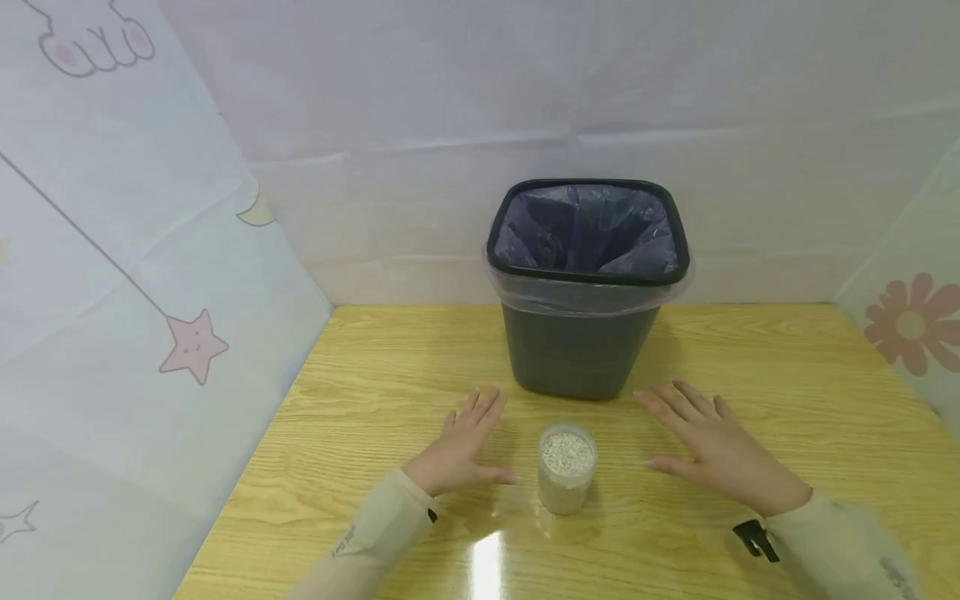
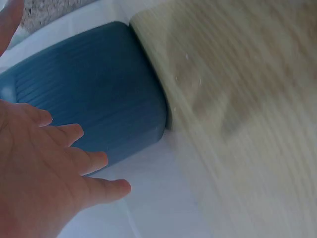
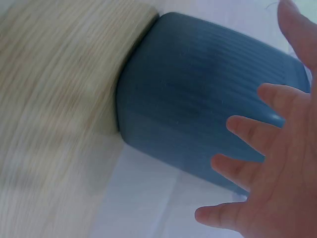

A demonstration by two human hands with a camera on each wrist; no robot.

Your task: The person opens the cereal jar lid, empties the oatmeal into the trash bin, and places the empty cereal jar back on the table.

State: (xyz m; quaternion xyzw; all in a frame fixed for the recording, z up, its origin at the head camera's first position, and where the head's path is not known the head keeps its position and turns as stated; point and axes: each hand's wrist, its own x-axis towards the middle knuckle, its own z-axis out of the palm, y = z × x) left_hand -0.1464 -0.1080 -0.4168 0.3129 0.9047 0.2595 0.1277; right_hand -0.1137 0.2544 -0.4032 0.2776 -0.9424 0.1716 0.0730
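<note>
A clear plastic cup [image 1: 561,492] filled to near its rim with pale flakes [image 1: 567,454] stands upright on the table between both hands. To its left is my left hand [image 1: 461,450], fingers spread and holding nothing, the thumb pointing toward the cup. On the other side my right hand [image 1: 720,450] is held with its fingers apart and its palm bare, farther from the cup than the left. Behind the cup stands a dark trash bin [image 1: 573,354], also large in the left wrist view and the right wrist view, beyond the fingers.
A thin translucent bag [image 1: 588,296] lines the bin and folds over its rim. The wood-grain table [image 1: 360,400] meets a pale cloth backdrop [image 1: 405,208] at the back. Patterned cloth [image 1: 112,275] hangs along the left side, and a flower-printed cloth [image 1: 911,325] along the right.
</note>
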